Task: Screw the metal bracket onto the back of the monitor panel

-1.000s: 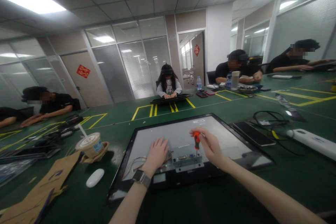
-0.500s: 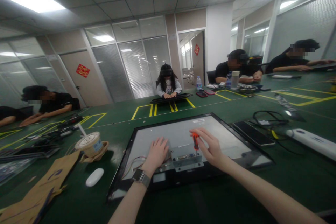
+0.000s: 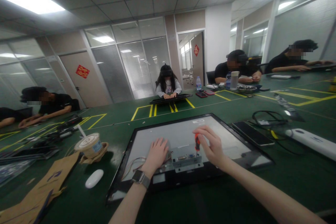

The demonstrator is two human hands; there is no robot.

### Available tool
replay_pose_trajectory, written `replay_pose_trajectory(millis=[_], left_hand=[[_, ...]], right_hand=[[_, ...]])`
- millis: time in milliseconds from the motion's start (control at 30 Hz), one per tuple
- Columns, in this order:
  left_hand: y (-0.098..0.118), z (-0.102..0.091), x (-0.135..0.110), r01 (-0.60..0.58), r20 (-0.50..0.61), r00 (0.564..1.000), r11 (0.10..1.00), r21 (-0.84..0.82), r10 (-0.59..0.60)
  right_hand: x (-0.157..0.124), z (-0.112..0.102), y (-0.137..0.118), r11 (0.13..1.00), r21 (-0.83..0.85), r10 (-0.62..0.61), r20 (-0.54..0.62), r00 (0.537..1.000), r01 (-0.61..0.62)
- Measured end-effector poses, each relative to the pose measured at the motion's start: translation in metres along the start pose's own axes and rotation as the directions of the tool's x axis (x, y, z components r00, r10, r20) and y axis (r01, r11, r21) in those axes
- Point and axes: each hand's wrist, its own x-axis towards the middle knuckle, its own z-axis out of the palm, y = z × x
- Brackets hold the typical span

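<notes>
A flat display panel [image 3: 181, 129] with a black frame and a grey back lies face down on the green table. At its near middle sits a metal bracket [image 3: 187, 163] with connector ports. My right hand [image 3: 212, 145] grips a red and black screwdriver [image 3: 197, 141], held upright with its tip down at the right end of the bracket. The fingers of my left hand [image 3: 157, 152] are stretched out flat on the panel, just left of the bracket. Thin wires [image 3: 133, 164] lie on the panel by my left wrist, which wears a watch [image 3: 141, 178].
Left of the panel are a white oval case [image 3: 94, 178], a lidded cup with a straw [image 3: 88, 145] and flattened cardboard [image 3: 39, 192]. On the right lie a phone [image 3: 252, 133], black cables [image 3: 267, 117] and a white device [image 3: 312, 141]. Several people sit around the table.
My right hand and the screwdriver's handle have shifted slightly to the right, and the fingers have turned on the handle. My left hand stays in place.
</notes>
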Motion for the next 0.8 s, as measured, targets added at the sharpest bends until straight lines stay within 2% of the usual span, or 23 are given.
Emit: replay_pose_trajectory(millis=[167, 400, 633, 800], left_hand=[[0.0004, -0.0017, -0.0001, 0.001, 0.007, 1.0, 1.0, 0.004, -0.001], [0.0006, 0.0004, 0.001, 0.001, 0.0, 1.0, 1.0, 0.022, -0.001], [0.0006, -0.0013, 0.0003, 0.009, 0.017, 1.0, 1.0, -0.003, -0.009], [0.002, -0.0049, -0.0007, 0.018, 0.022, 1.0, 1.0, -0.024, -0.017]], right_hand=[[-0.0021, 0.0021, 0.0004, 0.999, 0.034, -0.043, 0.07, 0.997, 0.041], [-0.002, 0.0039, 0.0016, 0.998, -0.022, -0.053, 0.009, 0.999, 0.053], [-0.003, -0.0015, 0.0021, 0.997, 0.038, -0.067, 0.099, 0.993, 0.064], [0.0005, -0.0003, 0.0008, 0.997, 0.005, -0.079, 0.091, 0.993, 0.078]])
